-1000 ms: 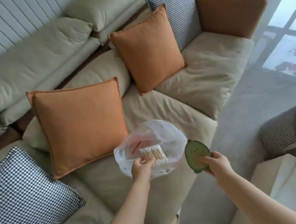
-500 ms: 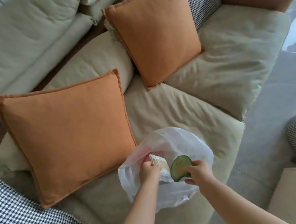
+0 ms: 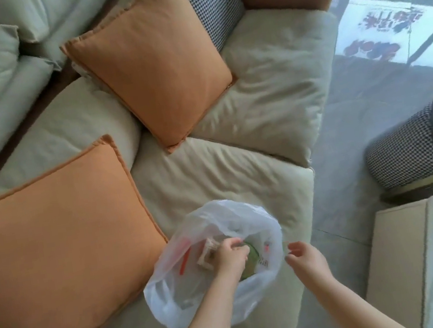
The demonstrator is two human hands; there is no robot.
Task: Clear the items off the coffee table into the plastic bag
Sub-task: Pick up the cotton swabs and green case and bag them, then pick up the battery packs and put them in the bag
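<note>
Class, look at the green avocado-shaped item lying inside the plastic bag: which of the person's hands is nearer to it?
Left. The left hand grips the plastic bag at its mouth, right over the green avocado-shaped item. The right hand hangs outside the bag's right edge, holding nothing.

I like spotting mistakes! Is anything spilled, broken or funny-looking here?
Nothing stands out. The plastic bag rests on the sofa, the left hand grips its rim, and the green avocado-shaped piece lies inside. Nothing has spilled.

A home living room — cushioned sofa point(image 3: 269, 94), orange throw pillows point(image 3: 158, 80).
</note>
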